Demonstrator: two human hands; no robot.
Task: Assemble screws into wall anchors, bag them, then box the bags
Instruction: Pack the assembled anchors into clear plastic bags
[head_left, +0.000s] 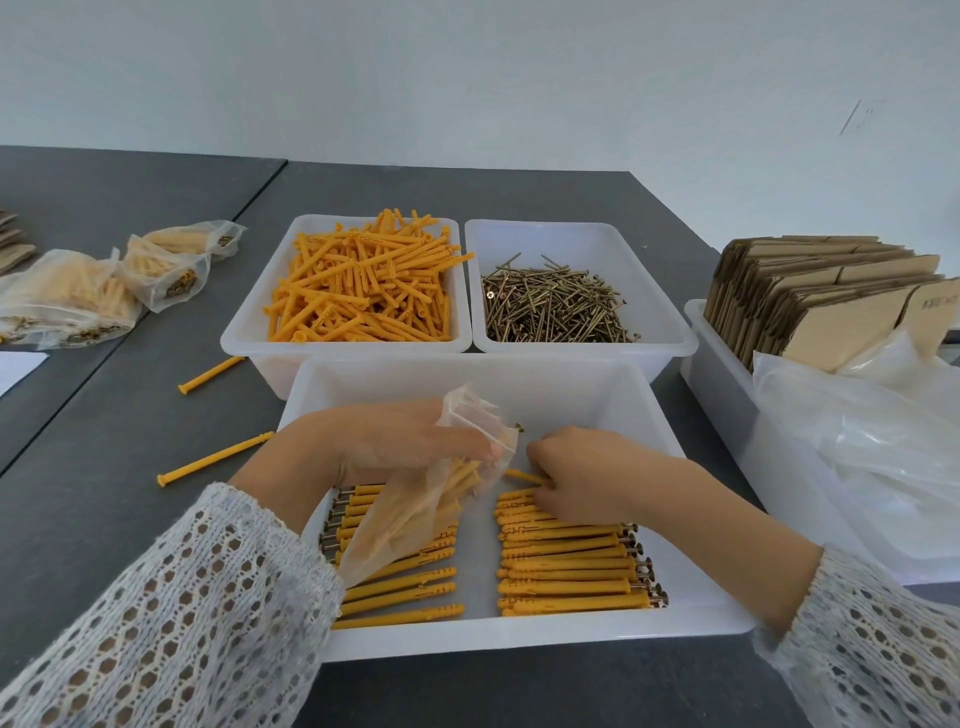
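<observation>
Four white bins stand on the counter, and two loose anchors lie beside them. Three filled bags sit at far left, and one bag being filled hangs over the near bin. Two hands are in view.

I see two rows of yellow anchors with screws fitted lying flat in the near white tray, and a clear bag (partly filled with anchors) tilted above the left row.
</observation>
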